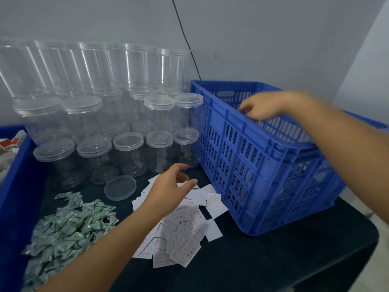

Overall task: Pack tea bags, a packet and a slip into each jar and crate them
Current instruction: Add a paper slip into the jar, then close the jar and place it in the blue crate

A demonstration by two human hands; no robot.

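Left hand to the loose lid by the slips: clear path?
Probably yes. The left hand hovers empty over the slips, and the lid lies flat just to its left with nothing between them.

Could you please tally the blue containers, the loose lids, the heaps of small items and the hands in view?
Blue crates: 1, the crate.
Blue bins: 1, the bin at the left edge.
Loose lids: 1, the lid.
Heaps: 2, the packets and the slips.
Hands: 2, left hand and right hand.
Total: 7
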